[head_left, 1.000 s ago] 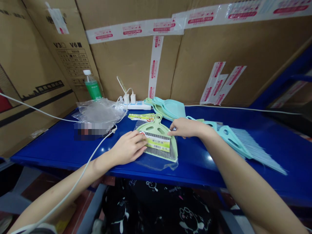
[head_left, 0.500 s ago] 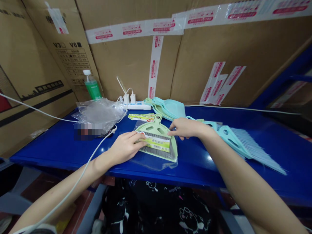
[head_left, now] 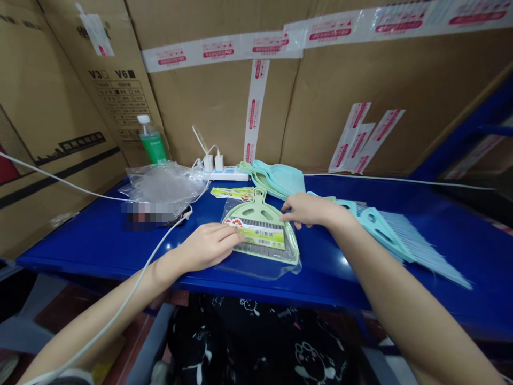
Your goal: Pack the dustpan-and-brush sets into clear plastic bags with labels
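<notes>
On the blue table, a light green dustpan lies flat in a clear plastic bag, its handle pointing away from me. A grey-bristled brush rests inside the pan, behind a yellow-green label card. My left hand is closed at the bag's left side, fingertips by the card's left end. My right hand has curled fingers closed at the dustpan's upper right edge; its hidden fingertips make the exact hold hard to see.
Behind are more label cards, stacked green and blue dustpans and a power strip. Blue brushes lie to the right. Crumpled plastic bags, a green bottle and a white cable are left.
The bagged dustpan has slid slightly to the right, with the label card. My right hand has shifted a little right; my left fingertips now sit nearer the card's left end.
</notes>
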Demonstrator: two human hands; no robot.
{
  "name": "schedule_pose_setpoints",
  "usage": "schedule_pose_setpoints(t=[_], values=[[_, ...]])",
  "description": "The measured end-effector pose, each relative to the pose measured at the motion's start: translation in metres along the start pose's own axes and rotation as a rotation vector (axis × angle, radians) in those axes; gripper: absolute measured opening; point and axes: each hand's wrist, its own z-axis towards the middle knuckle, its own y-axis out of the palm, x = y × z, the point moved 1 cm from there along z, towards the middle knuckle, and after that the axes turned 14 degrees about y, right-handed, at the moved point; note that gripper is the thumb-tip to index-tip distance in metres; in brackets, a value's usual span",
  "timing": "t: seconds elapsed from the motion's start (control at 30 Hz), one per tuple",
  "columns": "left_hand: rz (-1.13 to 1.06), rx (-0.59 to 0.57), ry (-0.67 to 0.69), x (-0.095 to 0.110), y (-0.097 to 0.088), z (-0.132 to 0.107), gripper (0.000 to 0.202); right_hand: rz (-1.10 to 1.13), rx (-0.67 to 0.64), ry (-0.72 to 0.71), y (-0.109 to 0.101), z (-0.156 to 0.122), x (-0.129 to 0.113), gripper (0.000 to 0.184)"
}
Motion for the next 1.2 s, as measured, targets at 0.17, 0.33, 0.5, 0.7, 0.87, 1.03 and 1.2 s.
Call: schedule_pose_setpoints(t=[0.17,0.33,0.5,0.7,0.87,1.03,1.2], values=[[-0.134,0.013,-0.001,0.001,0.001,-0.001,0.023,-0.07,0.275,-0.058,-0.002,-0.009,-0.008,0.025],[-0.223,0.028,-0.005,0.0,0.001,0.0,0.022,0.056,0.029,-0.476,0.004,-0.027,-0.029,0.016],[-0.333,0.019,-0.018,-0.002,0.0,0.0,0.023,0.091,-0.195,-0.52,0.016,-0.032,-0.041,0.004],[-0.393,-0.031,-0.055,-0.004,-0.005,0.001,0.022,0.101,-0.254,-0.475,0.021,-0.027,-0.041,0.012],[-0.415,-0.081,-0.104,-0.007,-0.007,-0.002,0.02,0.123,-0.319,-0.439,0.023,-0.025,-0.04,0.019],[-0.47,-0.098,-0.12,-0.007,-0.008,-0.002,0.019,0.181,-0.384,-0.433,0.023,-0.026,-0.039,0.013],[-0.544,-0.17,-0.131,-0.007,-0.011,0.0,0.012,0.073,-0.303,-0.421,0.021,-0.03,-0.041,0.006]])
